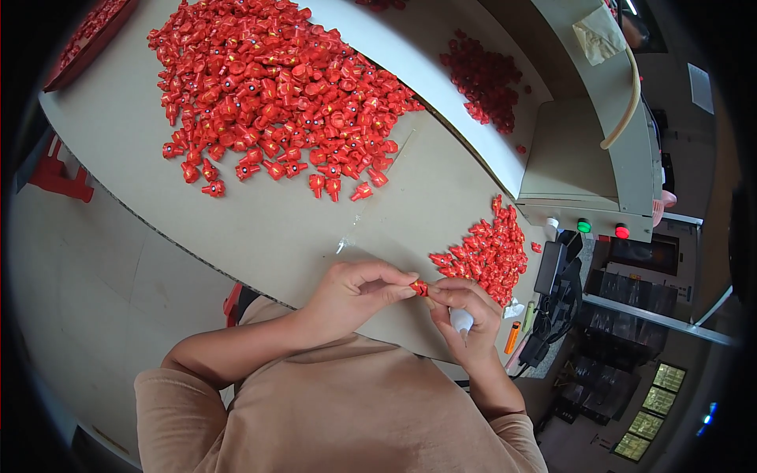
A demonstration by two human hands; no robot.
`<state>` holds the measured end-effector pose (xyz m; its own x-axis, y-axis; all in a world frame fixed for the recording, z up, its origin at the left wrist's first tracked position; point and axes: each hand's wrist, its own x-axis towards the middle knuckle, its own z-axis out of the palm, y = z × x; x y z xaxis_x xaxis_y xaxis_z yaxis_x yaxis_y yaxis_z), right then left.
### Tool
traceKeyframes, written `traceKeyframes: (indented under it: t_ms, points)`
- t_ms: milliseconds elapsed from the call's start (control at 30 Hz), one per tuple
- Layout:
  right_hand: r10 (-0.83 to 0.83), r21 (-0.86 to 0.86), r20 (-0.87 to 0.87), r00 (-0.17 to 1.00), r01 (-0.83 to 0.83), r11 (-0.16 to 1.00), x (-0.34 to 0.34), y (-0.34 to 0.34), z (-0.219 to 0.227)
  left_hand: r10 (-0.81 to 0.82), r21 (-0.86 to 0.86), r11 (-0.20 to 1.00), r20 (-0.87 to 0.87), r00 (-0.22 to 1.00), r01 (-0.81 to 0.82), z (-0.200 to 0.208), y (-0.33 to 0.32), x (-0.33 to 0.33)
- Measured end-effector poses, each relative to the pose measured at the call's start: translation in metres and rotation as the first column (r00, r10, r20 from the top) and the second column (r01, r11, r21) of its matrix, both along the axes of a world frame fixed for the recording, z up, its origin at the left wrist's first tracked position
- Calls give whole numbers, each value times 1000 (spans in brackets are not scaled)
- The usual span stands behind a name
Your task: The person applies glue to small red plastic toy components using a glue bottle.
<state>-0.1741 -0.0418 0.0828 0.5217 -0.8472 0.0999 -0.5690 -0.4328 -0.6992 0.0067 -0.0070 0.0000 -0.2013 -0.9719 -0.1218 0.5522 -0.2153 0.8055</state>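
Between both sets of fingertips sits a small red plastic figure (419, 288) with a yellow mark, near the table's front edge. My left hand (359, 293) pinches it from the left. My right hand (467, 309) pinches its other side with thumb and forefinger. A small white bottle with a thin tip (461, 320) is also tucked in the right hand, its tip pointing down. Just beyond that hand lies a smaller pile of red figures (493, 244). Farther off at the left spreads a large heap of similar red figures (268, 87), some showing yellow marks.
On the right stands a grey machine housing with a green button (583, 226) and a red button (622, 231). More red pieces (481, 79) lie on its white belt. An orange lighter (512, 337) and black power adapters (550, 266) lie right. A red tray (87, 43) sits far left.
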Motion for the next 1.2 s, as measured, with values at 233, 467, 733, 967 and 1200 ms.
traceKeyframes:
  t_ms: [233, 467, 733, 967, 1200]
  points:
    - [13, -14, -17, 1000, -13, 1000, 1, -1, 1, 1, -6, 1000, 6, 1000, -1, -3, 0, -1]
    - [10, -20, 16, 1000, -10, 1000, 1, 0, -1, 1, 7, 1000, 11, 1000, -1, 2, 0, 0]
    - [-331, 324, 151, 932, 269, 907, 1, 2, -7, 110, -25, 994, 113, 988, -107, 7, 3, -11]
    - [-440, 544, 233, 867, 258, 798, -10, 10, -5, 108, -164, 984, 263, 959, -66, 10, 7, -10]
    - [-424, 548, 311, 851, 204, 811, -11, 14, -8, 8, -33, 999, 80, 997, -5, -1, 1, -12]
